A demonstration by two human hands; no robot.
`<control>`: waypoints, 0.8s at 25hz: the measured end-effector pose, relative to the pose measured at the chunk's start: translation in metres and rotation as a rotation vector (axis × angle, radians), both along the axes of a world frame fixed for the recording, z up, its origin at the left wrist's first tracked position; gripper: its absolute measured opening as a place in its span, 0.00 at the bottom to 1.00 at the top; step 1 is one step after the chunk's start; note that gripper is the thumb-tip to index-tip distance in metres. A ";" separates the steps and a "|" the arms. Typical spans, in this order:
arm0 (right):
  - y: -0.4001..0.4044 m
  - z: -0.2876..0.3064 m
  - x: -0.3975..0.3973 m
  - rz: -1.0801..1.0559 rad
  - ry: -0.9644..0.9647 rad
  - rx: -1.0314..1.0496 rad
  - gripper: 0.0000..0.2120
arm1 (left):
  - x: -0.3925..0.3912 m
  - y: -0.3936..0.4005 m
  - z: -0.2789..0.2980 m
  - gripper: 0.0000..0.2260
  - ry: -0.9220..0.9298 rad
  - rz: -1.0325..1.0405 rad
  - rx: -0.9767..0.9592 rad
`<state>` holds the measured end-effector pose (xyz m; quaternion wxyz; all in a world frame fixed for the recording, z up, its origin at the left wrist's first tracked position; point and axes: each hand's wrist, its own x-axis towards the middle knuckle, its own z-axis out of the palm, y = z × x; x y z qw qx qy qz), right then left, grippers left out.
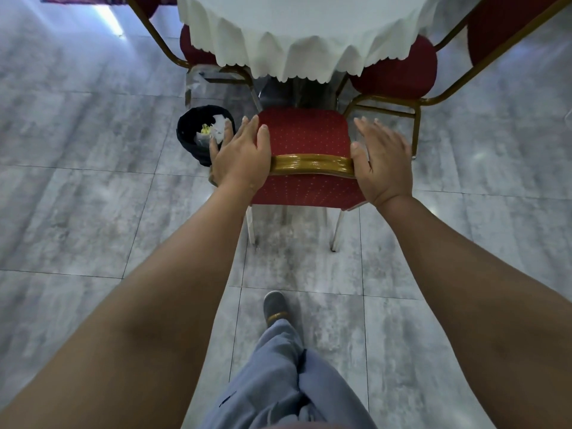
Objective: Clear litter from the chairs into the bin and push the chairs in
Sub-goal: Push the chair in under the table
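A red chair with a gold top rail stands in front of me, its seat bare and reaching just under the white tablecloth's edge. My left hand lies flat on the left end of the backrest, fingers spread. On the right end rests my right hand, also spread, thumb on the rail. Neither hand curls around the rail. A black bin holding white and yellow litter stands on the floor just left of the chair, partly behind my left hand.
A round table with a white cloth is straight ahead. A second red chair sits at the right, a third at the left, both partly under the cloth. Grey tiled floor spreads around; my shoe is below.
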<state>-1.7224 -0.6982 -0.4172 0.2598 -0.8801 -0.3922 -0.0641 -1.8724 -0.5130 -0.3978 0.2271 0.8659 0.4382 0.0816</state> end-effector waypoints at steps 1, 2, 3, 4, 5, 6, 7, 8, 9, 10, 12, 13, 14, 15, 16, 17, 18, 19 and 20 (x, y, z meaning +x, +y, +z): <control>0.007 0.000 0.010 0.000 0.001 0.000 0.29 | 0.009 0.006 0.000 0.25 0.001 0.001 -0.001; 0.013 0.001 0.019 0.002 0.002 -0.001 0.29 | 0.018 0.012 0.001 0.25 0.002 0.001 -0.001; 0.021 0.001 0.030 0.004 0.003 -0.007 0.29 | 0.028 0.020 0.001 0.25 0.001 -0.002 -0.001; 0.030 0.002 0.040 0.002 0.006 -0.018 0.29 | 0.039 0.029 0.001 0.25 0.002 -0.005 -0.001; 0.039 0.002 0.051 -0.003 0.010 -0.030 0.29 | 0.050 0.038 0.001 0.25 0.004 -0.007 -0.003; 0.048 0.002 0.059 -0.008 0.013 -0.042 0.29 | 0.060 0.048 0.001 0.25 0.009 -0.008 -0.005; 0.056 0.002 0.068 -0.013 0.014 -0.051 0.29 | 0.068 0.057 0.001 0.26 0.014 -0.006 -0.004; 0.064 0.003 0.076 -0.019 0.013 -0.056 0.29 | 0.076 0.065 0.002 0.25 0.015 -0.006 -0.001; 0.072 0.002 0.082 -0.026 0.010 -0.056 0.29 | 0.082 0.072 0.004 0.25 0.015 -0.007 0.009; 0.077 0.002 0.086 -0.028 0.006 -0.050 0.28 | 0.087 0.076 0.006 0.25 0.015 -0.008 0.018; 0.088 0.000 0.094 -0.031 0.010 -0.034 0.28 | 0.096 0.085 0.010 0.24 0.015 -0.011 0.015; 0.092 0.000 0.096 -0.032 0.012 -0.024 0.27 | 0.098 0.089 0.010 0.23 0.016 -0.010 0.014; 0.097 0.000 0.097 -0.032 0.013 -0.015 0.27 | 0.100 0.094 0.010 0.23 0.017 -0.007 0.014; 0.101 0.001 0.096 -0.031 0.011 -0.006 0.27 | 0.101 0.099 0.010 0.23 0.020 -0.009 0.018; 0.105 0.003 0.095 -0.029 0.013 -0.002 0.27 | 0.103 0.105 0.009 0.23 0.025 -0.014 0.020; 0.108 0.005 0.094 -0.026 0.021 0.001 0.27 | 0.104 0.110 0.009 0.23 0.037 -0.022 0.016; 0.111 0.006 0.093 -0.022 0.037 -0.001 0.27 | 0.105 0.116 0.009 0.24 0.058 -0.031 0.012; 0.113 0.006 0.091 -0.017 0.054 -0.008 0.27 | 0.105 0.119 0.008 0.24 0.086 -0.037 0.011; 0.115 0.008 0.090 -0.010 0.065 -0.017 0.28 | 0.105 0.124 0.008 0.24 0.112 -0.037 0.014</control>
